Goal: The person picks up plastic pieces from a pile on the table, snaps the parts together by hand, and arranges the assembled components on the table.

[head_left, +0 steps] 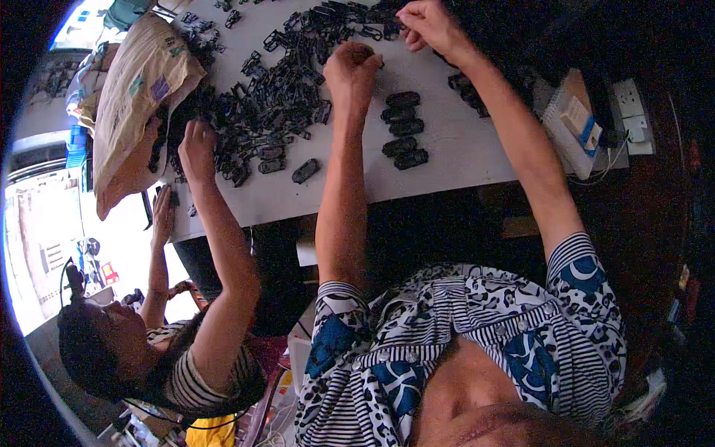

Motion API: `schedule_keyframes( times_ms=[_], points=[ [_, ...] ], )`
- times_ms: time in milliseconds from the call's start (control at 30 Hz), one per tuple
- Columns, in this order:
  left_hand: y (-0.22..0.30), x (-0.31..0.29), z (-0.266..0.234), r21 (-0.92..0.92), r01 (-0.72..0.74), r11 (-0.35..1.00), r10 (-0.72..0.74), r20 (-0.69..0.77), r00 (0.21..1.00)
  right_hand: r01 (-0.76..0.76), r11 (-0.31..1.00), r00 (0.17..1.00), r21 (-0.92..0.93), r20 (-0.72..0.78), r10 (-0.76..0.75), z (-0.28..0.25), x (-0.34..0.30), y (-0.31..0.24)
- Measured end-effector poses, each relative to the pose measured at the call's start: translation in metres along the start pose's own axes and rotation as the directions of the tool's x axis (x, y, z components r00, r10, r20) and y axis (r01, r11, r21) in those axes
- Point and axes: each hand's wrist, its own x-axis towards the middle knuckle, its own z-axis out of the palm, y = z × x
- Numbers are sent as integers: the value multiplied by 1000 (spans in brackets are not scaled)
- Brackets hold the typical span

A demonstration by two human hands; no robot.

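Observation:
My left hand is closed over the table, its fingers curled. A bit of something dark shows at its fingertips, too hidden to name. Farther off and to the right, my right hand has its fingers drawn together in a pinch. Whether a piece sits in that pinch cannot be made out against the dark parts behind it. A big heap of small black plastic frame-like parts spreads to the left of my left hand. Nearer to me, several black oblong parts lie in a short column between my forearms.
At left, a co-worker's hand reaches into the heap beside a large pale sack. One black part lies alone near the front edge of the white table. A spiral notebook and a power strip with cables occupy the right end.

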Motion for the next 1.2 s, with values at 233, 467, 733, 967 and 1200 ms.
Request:
schedule_keyframes(
  times_ms=[233,467,733,967,1200],
  points=[
    [-12,-4,2,668,-415,617,376,213,902,469,735,877,-490,356,-322,-56,-30,8],
    [-7,-8,-12,597,-333,730,270,196,943,585,220,762,-781,436,-479,-43,-68,21],
    [-2,-13,-2,605,-339,721,235,247,940,528,302,828,-794,404,-388,-24,-40,15],
    [-3,-15,-12,760,-291,581,252,172,952,501,497,813,-708,189,-551,-36,-42,12],
    [-1,-7,-11,739,-432,517,414,225,882,622,477,766,-621,359,-533,-15,-56,-2]
  ],
)
